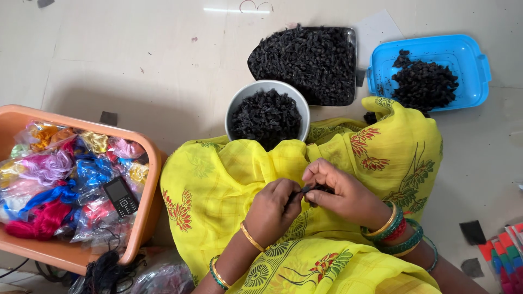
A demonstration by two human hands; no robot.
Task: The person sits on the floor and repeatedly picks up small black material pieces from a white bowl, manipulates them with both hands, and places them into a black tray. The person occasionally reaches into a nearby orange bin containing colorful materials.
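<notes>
My left hand (272,209) and my right hand (340,190) meet over my lap, which is covered in yellow patterned cloth (218,179). Together they pinch a small black piece (309,189) between the fingertips; its shape is mostly hidden by the fingers. Both wrists wear gold and green bangles. Just beyond my knees stands a round grey bowl (239,100) heaped with similar small black pieces.
A black tray (351,38) full of black pieces lies behind the bowl, with a blue plastic tray (468,60) holding a smaller heap to its right. An orange tub (147,218) at left holds bags of coloured thread and a black phone (121,197). Coloured swatches (504,253) lie at the right edge.
</notes>
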